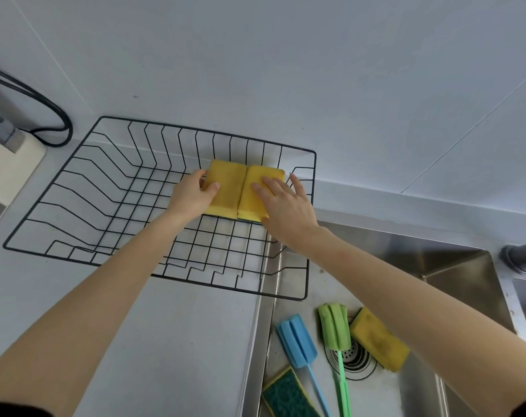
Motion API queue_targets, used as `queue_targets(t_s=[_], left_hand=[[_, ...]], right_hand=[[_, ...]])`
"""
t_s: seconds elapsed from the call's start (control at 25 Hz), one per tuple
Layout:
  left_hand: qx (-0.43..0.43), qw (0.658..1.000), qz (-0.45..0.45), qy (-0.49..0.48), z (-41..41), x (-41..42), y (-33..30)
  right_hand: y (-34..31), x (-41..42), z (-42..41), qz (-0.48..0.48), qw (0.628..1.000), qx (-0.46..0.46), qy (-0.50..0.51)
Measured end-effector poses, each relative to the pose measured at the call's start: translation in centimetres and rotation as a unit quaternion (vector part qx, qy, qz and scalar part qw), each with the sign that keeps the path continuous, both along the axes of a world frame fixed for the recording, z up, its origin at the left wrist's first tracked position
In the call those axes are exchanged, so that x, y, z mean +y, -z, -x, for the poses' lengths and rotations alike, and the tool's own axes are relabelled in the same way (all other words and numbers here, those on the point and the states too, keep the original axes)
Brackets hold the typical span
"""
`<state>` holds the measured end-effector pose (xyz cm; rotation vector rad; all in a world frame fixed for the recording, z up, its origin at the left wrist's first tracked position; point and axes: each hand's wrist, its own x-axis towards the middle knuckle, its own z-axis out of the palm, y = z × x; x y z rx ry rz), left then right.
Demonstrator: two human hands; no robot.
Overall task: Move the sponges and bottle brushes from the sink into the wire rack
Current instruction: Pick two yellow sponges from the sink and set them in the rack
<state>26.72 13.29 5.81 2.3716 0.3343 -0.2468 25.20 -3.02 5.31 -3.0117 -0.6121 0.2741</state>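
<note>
Hands [192, 191] [281, 206] on 2 sponges [225, 188] [257, 194], apparently pressing, in rack [75, 188]

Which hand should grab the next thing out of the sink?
Probably the right hand. The sink lies on that side, right under its arm, holding the yellow sponge, green brush and blue brush. The left hand would have to cross over.
</note>
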Motion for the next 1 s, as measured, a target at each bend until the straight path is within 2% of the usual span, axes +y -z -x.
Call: queue_targets(t_s=[0.2, 0.4, 0.72, 1.0], left_hand=[[0.046, 0.992, -0.045, 0.105, 0.7, -0.5, -2.4], [0.019, 0.988, -0.059, 0.143, 3.4, -2.2, -5.5], [-0.037, 0.972, -0.045, 0.228, 8.7, -8.5, -10.1], [-0.013, 0.951, -0.042, 0.307, 13.5, -14.3, -9.5]], right_hand=[[-1.9, -1.5, 0.9, -0.030, 0.999, 0.026, 0.001], [-4.5, -4.2, 3.7, -0.078, 0.996, 0.013, 0.048], [-7.5, -10.3, 9.9, -0.101, 0.987, 0.024, 0.120], [-7.3, -15.7, 15.7, -0.097, 0.979, 0.025, 0.175]])
